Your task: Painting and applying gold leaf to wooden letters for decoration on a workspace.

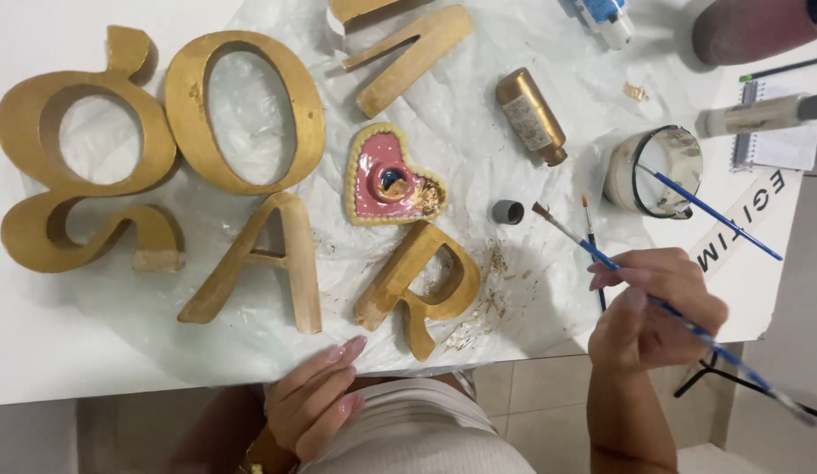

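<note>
**Q:** What do your hands hold in this view?

**A:** My right hand [656, 307] is closed around a blue-handled paintbrush [601, 260], its bristle tip raised just beyond the tabletop's near edge and pointing toward the gold letters. A second, finer brush [591, 239] with an orange tip sits in the same grasp, crossing under the first. My left hand [316, 399] is released, fingers loosely extended, holding nothing; it rests at the near edge of the tabletop [39, 351], its fingertips close to the edge of the plastic sheet [461, 132].

**Q:** What lies nearest the brush tip?

**A:** A small grey cap [507, 211] lies just beside the bristles. Left of it is a pink heart-shaped dish [392, 178] with a cream scalloped rim, holding dark and gold paint. Below the dish lies the gold letter R [419, 285], with gold flecks scattered on the plastic beside it.

**Q:** And the remaining items?

**A:** A gold paint bottle [531, 116] lies on its side above the cap. A metal cup [656, 171] stands to the right, with another blue brush [711, 213] leaning out of it. The letters A [263, 263], O [246, 110], N [413, 57] and G [83, 158], all gold, spread across the left. A spiral notebook [777, 145] lies at the far right.
</note>
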